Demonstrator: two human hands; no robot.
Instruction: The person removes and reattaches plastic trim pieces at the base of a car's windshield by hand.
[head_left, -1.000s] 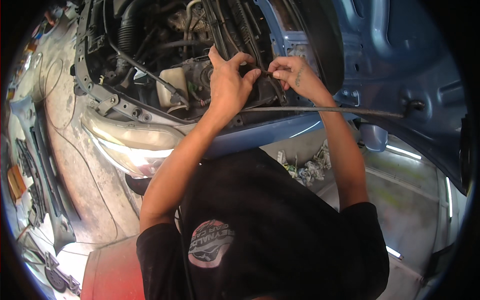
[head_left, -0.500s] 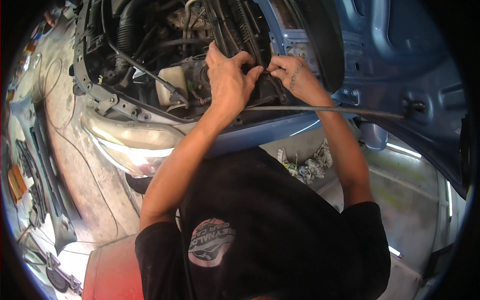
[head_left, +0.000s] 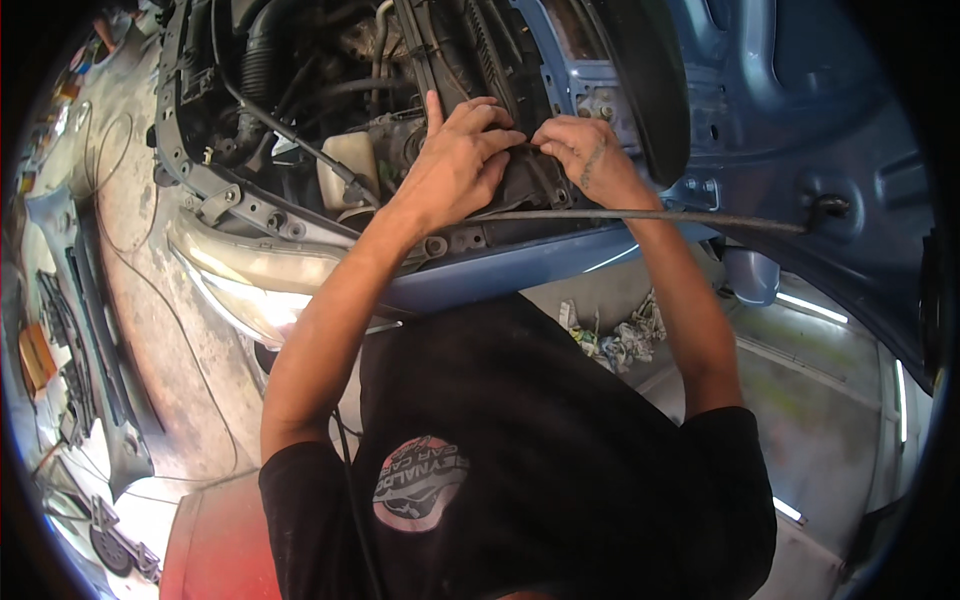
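Observation:
Both my hands are over the car's engine bay, just behind the blue front edge. My left hand (head_left: 462, 150) has its fingers apart and bent to the right, the thumb separate beneath. Its index fingertip reaches close to my right fingertips, over dark trim and hoses (head_left: 537, 185). My right hand (head_left: 592, 158) is closed in a pinch; whatever sits between its thumb and finger is too small to make out. A thin rod (head_left: 650, 214) runs under my right wrist to the raised blue hood (head_left: 770, 180). A whitish plastic reservoir (head_left: 348, 165) stands left of my left hand.
The headlight (head_left: 250, 265) and blue bumper edge (head_left: 490, 275) lie between my body and the engine. Crumpled paper (head_left: 625, 340) shows below the bumper. Removed dark trim parts (head_left: 95, 330) and a long cable (head_left: 170, 300) lie on the floor at left, near a red panel (head_left: 225, 540).
My left hand has turned and shifted slightly; its thumb has drawn back and its index finger now extends toward my right hand. The right hand stays pinched in nearly the same spot.

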